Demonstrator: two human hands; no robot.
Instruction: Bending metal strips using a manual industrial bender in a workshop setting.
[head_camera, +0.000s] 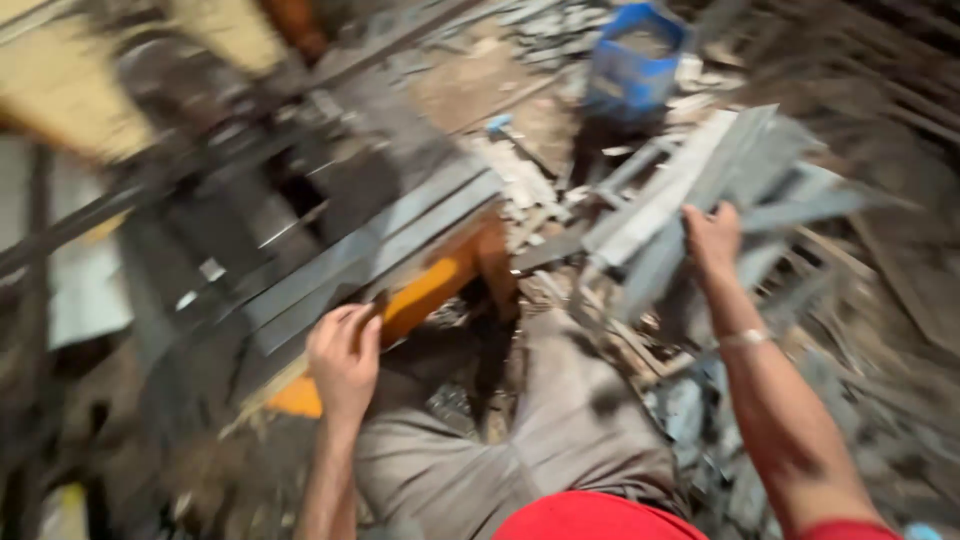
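A red shirt (590, 515) and grey-trousered knee (560, 420) are seen nearest, above a blurred scrap-metal heap.

The left hand (343, 358), at seven o'clock, is curled around the near end of long grey metal strips (380, 250) laid over an orange support (425, 295), seemingly for steadying. The right hand (712, 240), at three o'clock, is closed over a strip in the loose pile (690, 190); grip details are lost to blur. A blue container (635, 60) stands at one o'clock.

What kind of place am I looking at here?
Likely a rough metal or scrap workshop: grey metal strips piled under the right hand, an orange stand by the left hand, a blue bucket on littered ground.
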